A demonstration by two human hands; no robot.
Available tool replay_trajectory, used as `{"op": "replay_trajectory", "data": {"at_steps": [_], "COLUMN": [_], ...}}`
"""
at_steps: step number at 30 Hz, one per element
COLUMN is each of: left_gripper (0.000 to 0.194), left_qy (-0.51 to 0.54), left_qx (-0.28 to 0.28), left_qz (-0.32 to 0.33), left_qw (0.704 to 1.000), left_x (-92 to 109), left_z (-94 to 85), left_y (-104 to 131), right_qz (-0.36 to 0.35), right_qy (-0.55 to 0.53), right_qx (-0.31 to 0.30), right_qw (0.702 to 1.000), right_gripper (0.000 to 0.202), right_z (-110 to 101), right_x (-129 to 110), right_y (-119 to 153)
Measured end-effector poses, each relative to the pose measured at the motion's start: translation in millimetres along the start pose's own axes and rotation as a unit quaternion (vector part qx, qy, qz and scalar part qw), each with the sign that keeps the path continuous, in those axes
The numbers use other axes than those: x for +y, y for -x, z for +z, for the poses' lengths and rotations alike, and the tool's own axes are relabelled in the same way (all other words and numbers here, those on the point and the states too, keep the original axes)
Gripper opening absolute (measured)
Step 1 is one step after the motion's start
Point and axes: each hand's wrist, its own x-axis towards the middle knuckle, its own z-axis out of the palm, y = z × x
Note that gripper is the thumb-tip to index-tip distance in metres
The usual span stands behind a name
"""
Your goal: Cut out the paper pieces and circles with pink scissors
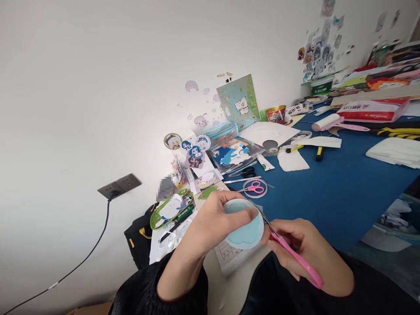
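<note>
My left hand (218, 221) pinches a round light-blue paper piece (244, 236) with a paler rim, its thumb lying across the face. My right hand (303, 249) is closed round the pink handle of a pair of scissors (297, 258). The scissor blades lie along the right edge of the paper piece; whether they are parted I cannot tell. Just beyond the paper, a second pair of pink-handled scissors (256, 187) lies on a ring of clear tape (245, 190). Beneath my hands is a printed sheet (229, 258) at the table edge.
A green tray (154, 222) with paper scraps stands left of my hands. Black-handled scissors (248, 172), a small white tube (265, 163) and a bag of blue-white scraps (234, 155) lie behind. Farther right are a lint roller (328, 122), tissues (393, 151) and a blue table (344, 188).
</note>
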Motion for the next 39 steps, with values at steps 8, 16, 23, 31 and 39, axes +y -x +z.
{"op": "replay_trajectory", "data": {"at_steps": [8, 16, 23, 31, 39], "left_gripper": [0.023, 0.019, 0.017, 0.017, 0.018], "left_qy": [0.002, -0.016, -0.02, -0.023, -0.024], "left_qx": [0.006, -0.005, -0.012, -0.009, -0.014], "left_qz": [0.007, 0.007, 0.012, 0.01, 0.007], "left_qw": [1.0, 1.0, 1.0, 1.0, 1.0], "left_x": [-1.0, 0.4, 0.5, 2.6, 3.4], "left_z": [-1.1, 0.8, 0.6, 1.3, 1.5], "left_y": [-0.5, 3.0, 3.7, 3.7, 4.2], "right_qz": [-0.026, -0.071, -0.073, -0.048, -0.039], "right_qy": [-0.019, -0.04, -0.036, -0.008, 0.015], "right_qx": [0.012, -0.019, -0.019, 0.002, 0.007], "right_qw": [0.999, 0.996, 0.996, 0.999, 0.999], "right_gripper": [0.007, 0.017, 0.017, 0.016, 0.017], "right_z": [2.6, 1.5, 1.9, 2.4, 1.1], "right_x": [0.4, -2.9, -4.6, -5.4, -7.1], "right_y": [-2.3, -1.0, -1.6, -1.1, -2.0]}}
